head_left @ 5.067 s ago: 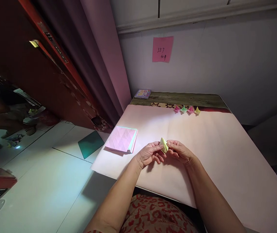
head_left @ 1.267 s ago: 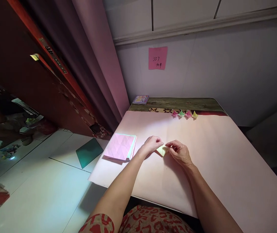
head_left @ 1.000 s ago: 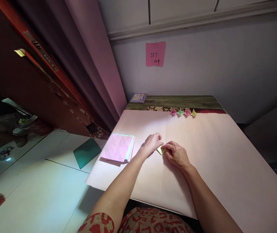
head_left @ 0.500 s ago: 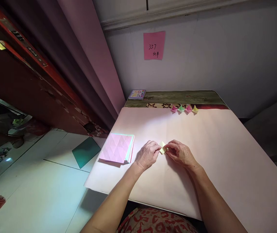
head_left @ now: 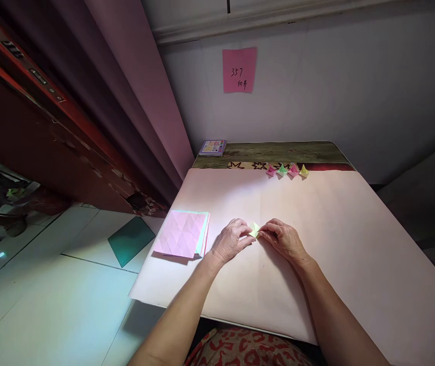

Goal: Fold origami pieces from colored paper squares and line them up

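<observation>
Both of my hands meet over a small folded yellow-green paper piece [head_left: 254, 230] on the pink sheet [head_left: 316, 254] that covers the table. My left hand [head_left: 232, 240] pinches its left side with curled fingers. On the other side my right hand [head_left: 284, 239] pinches it too. Most of the piece is hidden by my fingertips; only a pointed tip shows. A stack of creased pink paper squares [head_left: 181, 234] lies to the left of my left hand.
Several small folded paper shapes [head_left: 286, 170], pink, green and yellow, stand in a row at the far edge of the sheet. A small printed packet [head_left: 212, 147] lies at the table's far left corner. A pink note [head_left: 239, 69] hangs on the wall. A green sheet [head_left: 130, 240] lies on the floor.
Five seconds ago I held the yellow piece raised between both hands; it then went flat on the sheet, and now both hands pinch it low over the sheet. The view shifted slightly.
</observation>
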The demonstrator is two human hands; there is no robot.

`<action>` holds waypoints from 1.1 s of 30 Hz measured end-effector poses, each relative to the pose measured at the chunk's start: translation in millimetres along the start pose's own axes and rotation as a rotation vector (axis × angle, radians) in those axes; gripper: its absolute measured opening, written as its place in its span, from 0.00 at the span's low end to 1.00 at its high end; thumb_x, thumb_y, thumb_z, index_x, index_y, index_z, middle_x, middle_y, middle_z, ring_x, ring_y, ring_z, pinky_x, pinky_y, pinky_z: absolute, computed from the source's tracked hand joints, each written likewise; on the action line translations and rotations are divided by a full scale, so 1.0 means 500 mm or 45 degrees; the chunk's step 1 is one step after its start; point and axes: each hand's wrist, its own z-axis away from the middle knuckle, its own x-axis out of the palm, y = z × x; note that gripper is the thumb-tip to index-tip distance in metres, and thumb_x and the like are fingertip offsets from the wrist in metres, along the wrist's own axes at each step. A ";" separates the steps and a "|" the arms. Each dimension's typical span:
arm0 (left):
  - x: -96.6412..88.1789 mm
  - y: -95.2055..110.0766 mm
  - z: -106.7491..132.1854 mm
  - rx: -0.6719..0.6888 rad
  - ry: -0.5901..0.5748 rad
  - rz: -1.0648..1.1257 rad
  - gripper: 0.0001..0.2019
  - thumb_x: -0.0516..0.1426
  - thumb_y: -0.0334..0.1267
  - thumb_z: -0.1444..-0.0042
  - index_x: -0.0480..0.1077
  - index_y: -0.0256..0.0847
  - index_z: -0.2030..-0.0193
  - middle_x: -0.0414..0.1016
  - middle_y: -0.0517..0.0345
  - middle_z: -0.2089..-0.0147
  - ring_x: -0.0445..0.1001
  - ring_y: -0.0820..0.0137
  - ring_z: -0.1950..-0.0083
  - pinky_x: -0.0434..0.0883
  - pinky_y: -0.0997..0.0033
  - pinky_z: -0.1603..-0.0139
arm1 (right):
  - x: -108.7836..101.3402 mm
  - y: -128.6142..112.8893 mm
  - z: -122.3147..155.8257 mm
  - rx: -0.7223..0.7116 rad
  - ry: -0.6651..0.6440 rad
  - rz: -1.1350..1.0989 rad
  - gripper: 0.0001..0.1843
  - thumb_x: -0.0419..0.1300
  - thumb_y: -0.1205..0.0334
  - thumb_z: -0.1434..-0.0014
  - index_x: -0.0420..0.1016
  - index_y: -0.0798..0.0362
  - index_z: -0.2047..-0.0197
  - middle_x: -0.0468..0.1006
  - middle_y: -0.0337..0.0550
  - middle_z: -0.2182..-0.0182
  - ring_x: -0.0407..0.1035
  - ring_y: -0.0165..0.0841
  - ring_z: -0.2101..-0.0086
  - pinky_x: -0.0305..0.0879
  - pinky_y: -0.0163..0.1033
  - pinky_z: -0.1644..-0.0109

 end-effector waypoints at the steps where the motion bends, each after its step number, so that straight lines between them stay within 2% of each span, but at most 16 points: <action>1: 0.001 0.000 -0.001 -0.004 0.004 0.001 0.05 0.61 0.38 0.43 0.76 0.43 0.60 0.73 0.56 0.58 0.70 0.66 0.53 0.68 0.67 0.52 | 0.001 0.001 0.000 0.004 0.008 0.014 0.11 0.58 0.52 0.36 0.81 0.44 0.63 0.79 0.42 0.63 0.72 0.34 0.68 0.63 0.38 0.63; 6: 0.010 0.002 -0.004 -0.062 0.052 -0.082 0.08 0.55 0.38 0.36 0.76 0.43 0.61 0.73 0.55 0.59 0.70 0.67 0.54 0.68 0.69 0.54 | 0.006 0.000 0.000 0.013 0.051 0.097 0.12 0.56 0.52 0.36 0.80 0.46 0.63 0.79 0.41 0.64 0.71 0.32 0.70 0.61 0.36 0.66; 10: 0.019 0.004 -0.006 -0.129 0.105 -0.134 0.10 0.53 0.37 0.35 0.76 0.44 0.62 0.74 0.56 0.60 0.71 0.68 0.55 0.68 0.70 0.55 | 0.010 -0.013 0.002 0.035 0.083 0.170 0.13 0.55 0.52 0.35 0.78 0.47 0.63 0.78 0.39 0.65 0.70 0.29 0.71 0.59 0.35 0.67; 15: 0.020 0.013 -0.020 -0.266 0.139 -0.065 0.07 0.55 0.35 0.38 0.76 0.44 0.63 0.75 0.58 0.61 0.72 0.69 0.59 0.68 0.72 0.58 | 0.021 -0.036 0.000 0.158 0.156 0.275 0.13 0.55 0.54 0.36 0.76 0.49 0.66 0.78 0.38 0.66 0.70 0.29 0.70 0.54 0.34 0.69; 18: 0.019 0.019 -0.032 -0.403 0.149 -0.035 0.04 0.58 0.35 0.41 0.75 0.44 0.62 0.76 0.59 0.64 0.72 0.70 0.62 0.66 0.72 0.61 | 0.028 -0.043 -0.001 0.213 0.178 0.299 0.13 0.54 0.54 0.36 0.76 0.49 0.66 0.77 0.38 0.67 0.70 0.29 0.71 0.52 0.34 0.70; 21: 0.020 0.020 -0.044 -0.533 0.147 -0.038 0.05 0.60 0.35 0.45 0.75 0.44 0.60 0.76 0.60 0.66 0.72 0.70 0.64 0.66 0.72 0.61 | 0.033 -0.045 -0.002 0.257 0.192 0.303 0.12 0.55 0.54 0.37 0.76 0.50 0.66 0.77 0.38 0.67 0.69 0.28 0.71 0.52 0.34 0.70; 27: 0.019 0.020 -0.056 -0.596 0.160 -0.070 0.01 0.61 0.35 0.48 0.75 0.44 0.68 0.76 0.59 0.66 0.72 0.70 0.65 0.65 0.72 0.61 | 0.037 -0.050 -0.006 0.367 0.230 0.291 0.10 0.59 0.52 0.38 0.75 0.49 0.65 0.77 0.37 0.66 0.68 0.29 0.70 0.50 0.35 0.71; 33: 0.020 0.018 -0.067 -0.684 0.098 0.018 0.03 0.60 0.33 0.49 0.75 0.43 0.71 0.76 0.60 0.70 0.71 0.71 0.68 0.64 0.73 0.65 | 0.035 -0.051 -0.011 0.429 0.209 0.255 0.10 0.60 0.52 0.39 0.75 0.48 0.67 0.77 0.35 0.67 0.67 0.28 0.71 0.49 0.35 0.71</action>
